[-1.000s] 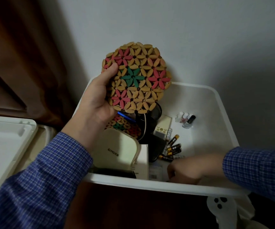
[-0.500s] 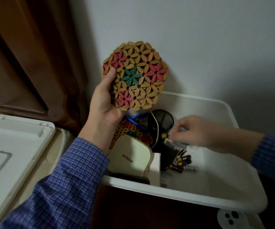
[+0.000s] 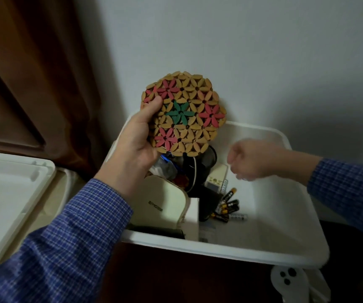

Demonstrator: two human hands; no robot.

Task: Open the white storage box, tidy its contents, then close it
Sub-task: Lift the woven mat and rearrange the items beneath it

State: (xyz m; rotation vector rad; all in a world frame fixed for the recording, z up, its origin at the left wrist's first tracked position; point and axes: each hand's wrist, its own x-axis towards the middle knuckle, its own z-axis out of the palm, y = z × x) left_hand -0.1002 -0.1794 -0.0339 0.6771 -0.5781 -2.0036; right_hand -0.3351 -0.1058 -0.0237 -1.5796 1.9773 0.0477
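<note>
Now left hand point(image 3: 135, 147) grips round bamboo flower trivet point(image 3: 183, 113) upright above open white storage box point(image 3: 226, 244), thumb on trivet face; right hand point(image 3: 252, 161), blurred, fingers curled, hovers over box interior near batteries point(image 3: 229, 206), hold unclear

The trivet point(image 3: 183, 114) looks like matt wooden beads, some dyed red and green. The box point(image 3: 263, 243) and its lid point(image 3: 8, 193) are smooth white plastic with a faint sheen. The batteries point(image 3: 229, 205) have glossy black-and-gold jackets (probably foil). The sleeves point(image 3: 67, 237) are checked woven cloth; the curtain point(image 3: 34, 73) is matt brown fabric.
</note>
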